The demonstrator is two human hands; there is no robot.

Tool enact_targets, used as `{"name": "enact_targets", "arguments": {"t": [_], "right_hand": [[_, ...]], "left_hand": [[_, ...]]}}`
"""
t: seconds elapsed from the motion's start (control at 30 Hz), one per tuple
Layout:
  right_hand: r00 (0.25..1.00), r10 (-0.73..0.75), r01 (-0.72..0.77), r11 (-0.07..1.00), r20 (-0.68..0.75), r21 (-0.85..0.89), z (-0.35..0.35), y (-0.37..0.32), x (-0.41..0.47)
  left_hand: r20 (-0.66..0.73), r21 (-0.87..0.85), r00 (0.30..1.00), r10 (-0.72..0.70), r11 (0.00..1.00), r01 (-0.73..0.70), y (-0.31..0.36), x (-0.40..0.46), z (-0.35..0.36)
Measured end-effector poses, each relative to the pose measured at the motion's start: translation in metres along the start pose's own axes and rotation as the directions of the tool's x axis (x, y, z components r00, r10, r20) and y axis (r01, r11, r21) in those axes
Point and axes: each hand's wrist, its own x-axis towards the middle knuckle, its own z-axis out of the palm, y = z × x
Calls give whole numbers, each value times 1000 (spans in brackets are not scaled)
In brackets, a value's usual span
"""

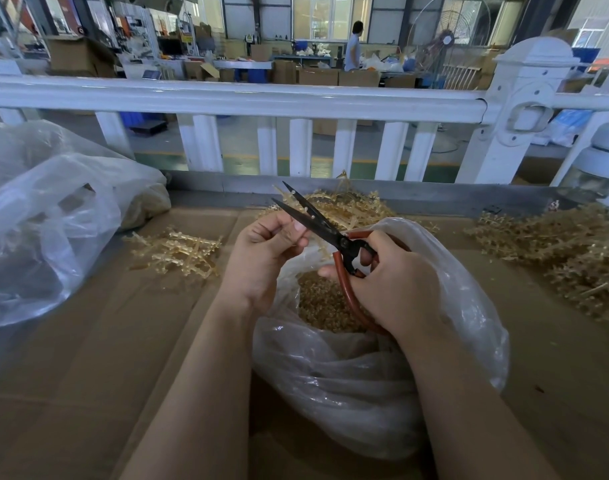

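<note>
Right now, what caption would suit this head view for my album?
Above a bag of bits, the right hand holds open scissors to a plastic piece pinched by the left hand.

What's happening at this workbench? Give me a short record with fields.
work: snipping yellowish plastic pieces
right hand: grips red-handled scissors, blades open
left hand: fingers curled at the blades, seemingly pinching a pale plastic strip
underneath: open clear bag holding small bits
surface: cardboard
nearby: piles of plastic offcuts
behind: white railing

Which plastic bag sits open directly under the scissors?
The near bag, with amber pieces showing inside; the left bag lies apart from the scissors.
</note>
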Motion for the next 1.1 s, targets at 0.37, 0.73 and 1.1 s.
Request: {"name": "enact_targets", "arguments": {"t": [0.37,0.73,1.1], "right_hand": [[1000,-4,3,999,-8,-45,1,0,0],[1000,-14,15,997,-17,78,0,-2,-1],[999,-13,14,999,-29,34,2,1,0]], "left_hand": [[-13,163,997,74,984,-71,-3,1,-1],[33,148,996,81,985,-85,-1,-2,5],[-21,-4,1000,17,1000,-17,4,-2,5]]}}
